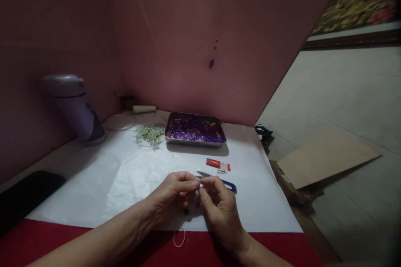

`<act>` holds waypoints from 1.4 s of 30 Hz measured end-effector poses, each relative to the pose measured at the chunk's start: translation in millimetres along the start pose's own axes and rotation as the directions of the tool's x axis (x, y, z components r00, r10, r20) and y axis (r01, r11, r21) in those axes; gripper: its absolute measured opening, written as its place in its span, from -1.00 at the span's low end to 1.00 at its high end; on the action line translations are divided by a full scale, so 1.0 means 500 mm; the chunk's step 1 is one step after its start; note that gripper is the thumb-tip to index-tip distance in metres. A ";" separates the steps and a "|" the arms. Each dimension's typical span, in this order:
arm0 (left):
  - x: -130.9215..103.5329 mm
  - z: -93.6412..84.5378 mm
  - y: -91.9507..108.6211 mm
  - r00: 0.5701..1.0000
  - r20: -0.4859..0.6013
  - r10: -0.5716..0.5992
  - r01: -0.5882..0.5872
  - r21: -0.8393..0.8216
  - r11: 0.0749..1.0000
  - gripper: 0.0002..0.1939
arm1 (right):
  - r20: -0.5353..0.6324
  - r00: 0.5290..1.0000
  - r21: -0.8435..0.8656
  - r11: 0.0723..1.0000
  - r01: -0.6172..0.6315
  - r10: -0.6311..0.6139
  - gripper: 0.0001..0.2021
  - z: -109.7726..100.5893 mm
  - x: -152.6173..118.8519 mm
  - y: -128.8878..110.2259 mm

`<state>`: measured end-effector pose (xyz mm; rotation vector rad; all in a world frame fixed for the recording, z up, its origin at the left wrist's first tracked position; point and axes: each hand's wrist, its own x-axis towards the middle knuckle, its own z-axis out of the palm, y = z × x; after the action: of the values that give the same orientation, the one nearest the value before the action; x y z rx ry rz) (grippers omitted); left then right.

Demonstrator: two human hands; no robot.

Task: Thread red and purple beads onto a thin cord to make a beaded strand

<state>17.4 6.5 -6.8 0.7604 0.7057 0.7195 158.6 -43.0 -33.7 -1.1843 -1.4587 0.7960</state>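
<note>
Both hands meet over the front part of the white-covered table, fingertips almost touching. My left hand [175, 194] is closed in a pinch, and a thin pale string [178, 246] loops down below it over the red edge. Against its lower fingers shows a small dark bead-like piece [186, 210]. My right hand [221, 208] also pinches, thumb against forefinger; what lies between those tips is too small to make out. Just behind the right fingers lie blue-handled thread snips [231, 186], partly hidden by that hand, their blade pointing left.
Beyond the hands are a red needle case [214, 163], a small metal piece [222, 171] and a metal tray [196, 143] of purple beads. Left of it sit tangled green threads [150, 135], a pale rod [144, 109] and a purple flask [75, 110]. Pink walls stand behind and left.
</note>
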 end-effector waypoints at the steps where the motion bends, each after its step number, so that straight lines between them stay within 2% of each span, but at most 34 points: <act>1: 0.000 0.001 -0.001 1.000 -0.021 -0.001 0.002 0.016 1.000 -0.81 | 0.008 1.000 -0.023 1.000 0.021 -0.021 -0.91 -0.001 -0.001 -0.001; 7: -0.001 0.003 -0.007 0.997 -0.078 0.015 -0.010 0.070 0.998 -0.73 | 0.027 0.998 -0.050 0.997 0.060 -0.058 -0.92 -0.003 -0.001 -0.014; 13: -0.003 0.007 0.000 0.965 -0.110 0.237 -0.194 0.309 0.931 -0.70 | 0.028 0.999 -0.045 0.999 0.022 -0.020 -0.90 0.001 -0.001 -0.015; 17: -0.007 0.007 0.013 0.933 -0.114 0.340 -0.259 0.441 0.859 -0.73 | -0.058 0.998 -0.082 0.997 -0.006 0.001 -0.89 -0.002 0.003 -0.018; 19: -0.010 0.007 0.016 0.911 -0.084 0.404 -0.309 0.511 0.802 -0.74 | -0.080 0.995 0.005 0.998 -0.055 0.055 -0.77 -0.003 0.007 -0.023; 21: -0.012 0.007 0.017 0.893 -0.035 0.449 -0.351 0.571 0.742 -0.76 | -0.010 0.992 0.159 0.979 -0.126 0.129 -0.65 -0.002 0.010 -0.028; 24: -0.014 0.010 0.017 0.887 0.003 0.461 -0.364 0.618 0.696 -0.78 | 0.113 0.979 0.311 0.930 -0.197 0.170 -0.70 0.002 0.014 -0.032; 26: -0.015 0.012 0.018 0.880 -0.009 0.475 -0.365 0.627 0.689 -0.78 | 0.104 0.979 0.312 0.929 -0.198 0.174 -0.76 0.004 0.015 -0.033; 28: -0.015 0.014 0.018 0.878 -0.034 0.477 -0.361 0.606 0.708 -0.77 | 0.068 0.980 0.276 0.941 -0.198 0.186 -0.75 0.003 0.016 -0.034; 30: -0.014 0.015 0.020 0.910 -0.099 0.403 -0.300 0.514 0.804 -0.74 | 0.037 0.980 0.252 0.947 -0.198 0.195 -0.73 0.002 0.017 -0.033; 33: -0.011 0.011 0.024 0.950 -0.217 0.225 -0.185 0.188 0.964 -0.71 | -0.010 0.982 0.234 0.955 -0.181 0.189 -0.75 0.000 0.017 -0.028; 36: -0.005 0.003 0.033 0.953 -0.246 0.175 -0.191 -0.043 0.981 -0.85 | -0.056 0.986 0.176 0.974 -0.145 0.158 -0.77 -0.002 0.015 -0.020; 37: -0.003 0.000 0.036 0.958 -0.236 0.163 -0.182 -0.061 0.981 -0.90 | -0.064 0.987 0.156 0.979 -0.135 0.146 -0.77 -0.003 0.015 -0.018; 40: 0.003 -0.008 0.040 0.975 -0.196 0.107 -0.117 -0.038 0.992 -0.81 | -0.079 0.989 0.122 0.986 -0.112 0.123 -0.77 -0.004 0.014 -0.015; 42: 0.005 -0.010 0.038 0.975 -0.194 0.110 -0.114 -0.007 0.993 -0.80 | -0.083 0.991 0.107 0.989 -0.100 0.109 -0.78 -0.004 0.013 -0.017</act>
<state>9.1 20.3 4.8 0.7242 0.8355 0.9100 158.7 -39.3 -23.3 -1.2102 -1.2773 0.8686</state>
